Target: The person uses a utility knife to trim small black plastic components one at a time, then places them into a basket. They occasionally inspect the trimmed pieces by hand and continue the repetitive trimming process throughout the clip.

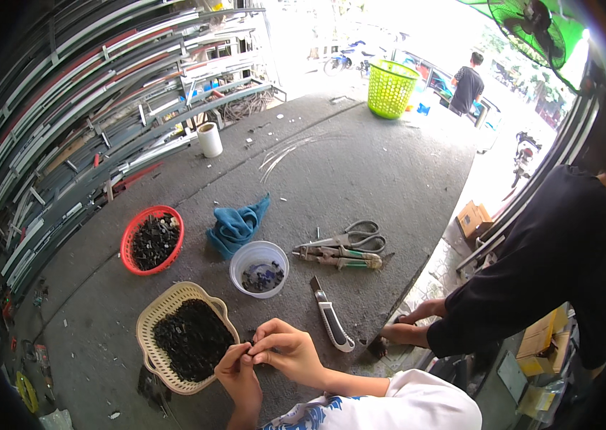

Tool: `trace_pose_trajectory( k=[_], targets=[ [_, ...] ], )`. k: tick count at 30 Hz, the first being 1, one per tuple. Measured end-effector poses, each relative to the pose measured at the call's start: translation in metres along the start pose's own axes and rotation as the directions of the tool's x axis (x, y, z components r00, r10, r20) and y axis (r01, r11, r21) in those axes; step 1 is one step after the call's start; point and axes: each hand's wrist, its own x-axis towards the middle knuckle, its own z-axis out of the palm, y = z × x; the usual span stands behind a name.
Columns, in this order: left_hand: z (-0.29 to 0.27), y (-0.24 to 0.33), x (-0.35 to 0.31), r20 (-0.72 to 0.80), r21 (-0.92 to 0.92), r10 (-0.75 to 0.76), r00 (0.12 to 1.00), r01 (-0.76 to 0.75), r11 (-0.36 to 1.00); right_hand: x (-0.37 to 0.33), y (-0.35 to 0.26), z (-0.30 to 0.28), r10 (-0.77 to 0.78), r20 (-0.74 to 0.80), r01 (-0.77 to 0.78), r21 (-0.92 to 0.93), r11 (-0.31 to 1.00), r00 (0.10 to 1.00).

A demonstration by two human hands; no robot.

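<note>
My left hand (240,374) and right hand (290,352) meet at the fingertips, both pinched nearly closed on a small black piece (251,345), mostly hidden. It's just off the right rim of the cream basket (146,338) of black parts. Clear tub (261,252), blue cloth (235,231) farther up the counter (389,179).

From my remote station I log both hands low in view, fingertips together. My left hand (243,378) points up from the lower edge, thumb and fingers drawn into a pinch; my right hand (294,353) reaches in leftward, knuckles bent, fingertips likewise pinched, its bare forearm (357,383) sloping away to the lower right.
</note>
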Motion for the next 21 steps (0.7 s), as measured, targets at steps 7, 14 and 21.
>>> trace_pose_trajectory(
  k=[7, 14, 21],
  targets=[
    [-0.001, -0.005, 0.001, 0.005, -0.083, -0.022, 1.0, 0.022, 0.996, 0.003, 0.001, -0.002, 0.122, 0.049, -0.129, 0.186, 0.974, 0.991],
    [0.004, 0.001, -0.005, -0.102, 0.028, 0.054, 0.993, -0.051, 0.998, -0.004, 0.005, 0.012, 0.034, 0.031, -0.04, 0.186, 0.982, 0.999],
    [0.008, 0.0, -0.009, -0.151, 0.101, 0.177, 0.973, -0.163, 0.981, -0.007, 0.008, 0.026, -0.116, -0.05, 0.115, -0.026, 0.993, 0.992]
  ],
)
